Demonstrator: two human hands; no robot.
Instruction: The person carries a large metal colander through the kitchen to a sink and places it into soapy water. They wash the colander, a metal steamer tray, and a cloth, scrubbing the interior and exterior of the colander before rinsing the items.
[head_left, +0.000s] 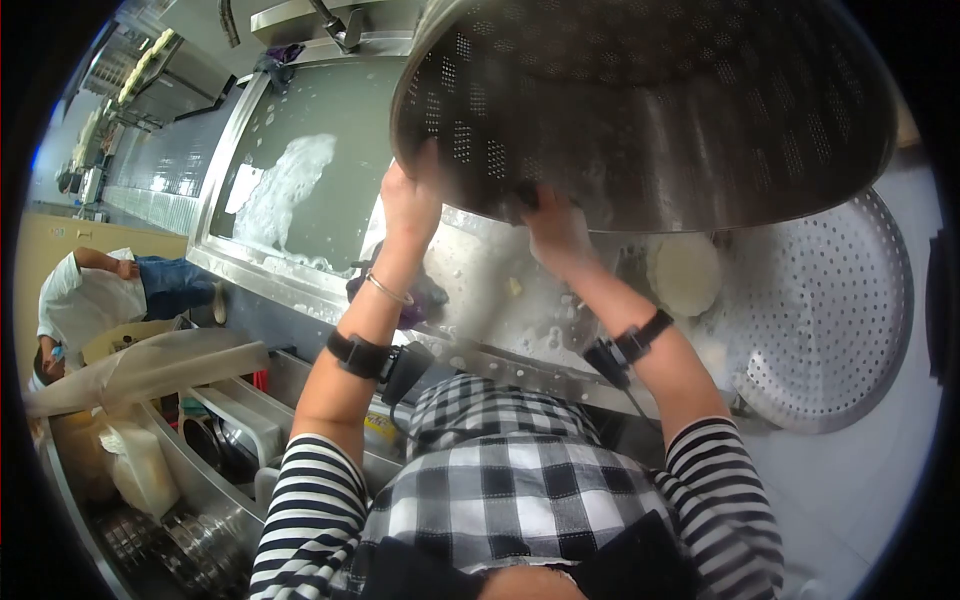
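Head view: the left hand point(410, 205) clasps the rim of a large perforated steel bowl point(650, 110), thumb and fingers wrapped over the edge at the bowl's 8 o'clock. The right hand point(555, 228) is pressed against the bowl's lower rim at about 6 o'clock. Its fingertips disappear behind the metal, so I cannot tell whether it grips or only pushes. The bowl is lifted and tilted, filling the frame from 12 to 2 o'clock, above the wet steel counter point(500, 300).

A thin bracelet point(388, 290) circles the left wrist, and a black band sits on each forearm, the left band point(360, 353) and the right band point(640, 335).

At 9 o'clock from the left hand lies the sink point(300, 190), holding water with a streak of white foam point(285, 185). Just below the left wrist sits a purple cloth point(425, 295). At 4 o'clock from the right hand, a pale round lump point(683, 272) rests on the counter, beside a flat perforated tray point(830, 310) at the frame's 3 o'clock.

Far off at 9 o'clock of the frame, another person point(90, 295) in a white top bends over.
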